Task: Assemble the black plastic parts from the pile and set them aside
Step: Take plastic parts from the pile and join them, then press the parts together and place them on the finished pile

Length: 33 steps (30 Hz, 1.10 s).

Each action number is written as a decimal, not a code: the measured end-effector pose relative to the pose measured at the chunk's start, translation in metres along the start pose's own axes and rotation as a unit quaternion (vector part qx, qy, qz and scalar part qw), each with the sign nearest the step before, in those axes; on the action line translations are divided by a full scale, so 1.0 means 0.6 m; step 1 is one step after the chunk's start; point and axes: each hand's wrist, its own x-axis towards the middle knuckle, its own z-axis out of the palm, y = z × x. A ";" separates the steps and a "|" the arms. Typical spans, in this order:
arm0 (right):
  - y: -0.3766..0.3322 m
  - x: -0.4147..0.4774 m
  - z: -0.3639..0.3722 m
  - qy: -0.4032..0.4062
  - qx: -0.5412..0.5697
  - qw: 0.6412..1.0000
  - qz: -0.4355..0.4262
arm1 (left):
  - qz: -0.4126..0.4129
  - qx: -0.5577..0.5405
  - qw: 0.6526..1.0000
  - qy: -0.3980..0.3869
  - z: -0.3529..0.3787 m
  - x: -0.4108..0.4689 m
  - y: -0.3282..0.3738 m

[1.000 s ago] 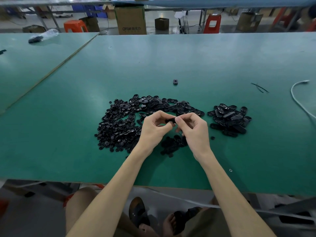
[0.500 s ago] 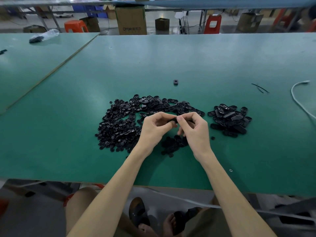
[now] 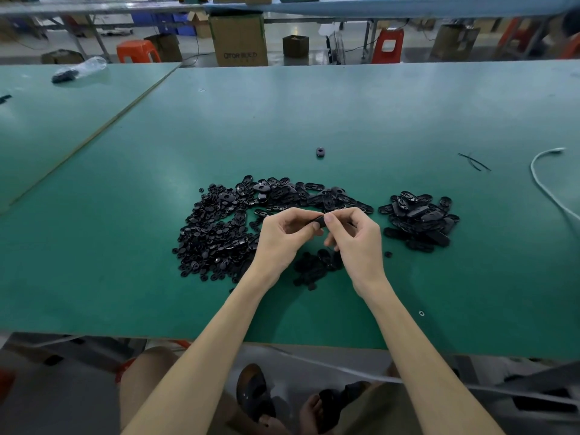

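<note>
Left hand (image 3: 284, 238) + right hand (image 3: 357, 238) — fingers pinch one black part (image 3: 319, 221) between them, above pile (image 3: 219, 233) on bench (image 3: 314, 114) | finished stack (image 3: 420, 221) right | Risk: misaligned halves — part may slip, drop into pile.
</note>
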 end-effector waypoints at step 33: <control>-0.013 -0.003 0.000 -0.028 -0.078 0.996 0.011 | -0.033 0.425 0.904 0.019 0.048 0.109 0.086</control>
